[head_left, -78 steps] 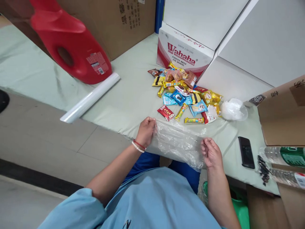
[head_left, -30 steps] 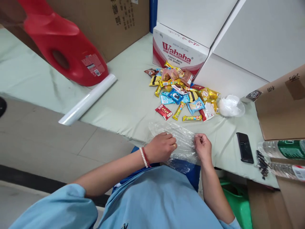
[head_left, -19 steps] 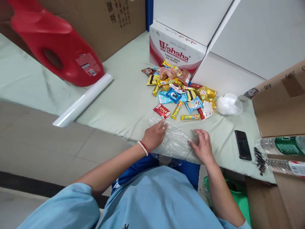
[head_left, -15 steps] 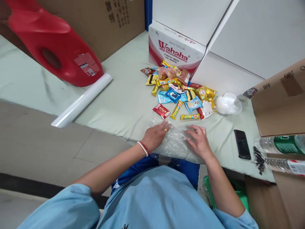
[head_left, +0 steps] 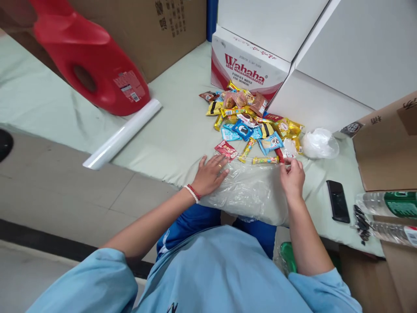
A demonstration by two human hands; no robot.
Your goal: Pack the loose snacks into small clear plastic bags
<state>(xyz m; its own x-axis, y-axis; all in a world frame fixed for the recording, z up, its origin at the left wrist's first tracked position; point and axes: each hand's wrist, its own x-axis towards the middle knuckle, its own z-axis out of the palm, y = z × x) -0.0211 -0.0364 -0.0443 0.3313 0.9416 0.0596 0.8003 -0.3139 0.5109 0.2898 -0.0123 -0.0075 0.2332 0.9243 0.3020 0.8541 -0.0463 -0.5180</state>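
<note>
A clear plastic bag [head_left: 252,191] lies spread flat on the pale green pad [head_left: 176,134] right in front of me. My left hand [head_left: 210,174] rests flat on the bag's left end, fingers stretched out. My right hand [head_left: 292,176] pinches the bag's far right corner between thumb and fingers. Just beyond the bag lies a pile of wrapped snacks [head_left: 254,126]; a red packet [head_left: 226,149] and a yellow stick packet [head_left: 264,160] are closest to my hands.
A red jug [head_left: 91,61] and a roll of clear film [head_left: 124,134] lie at the left. A Wahaha carton [head_left: 249,71] and white boxes stand behind the snacks. A crumpled white bag [head_left: 319,144], a black phone [head_left: 338,201], water bottles [head_left: 387,204] and a cardboard box [head_left: 387,148] are at the right.
The bag was held up and bunched between both hands; it now lies spread flat. My left hand opened onto its left end, and my right hand moved right to pinch a corner.
</note>
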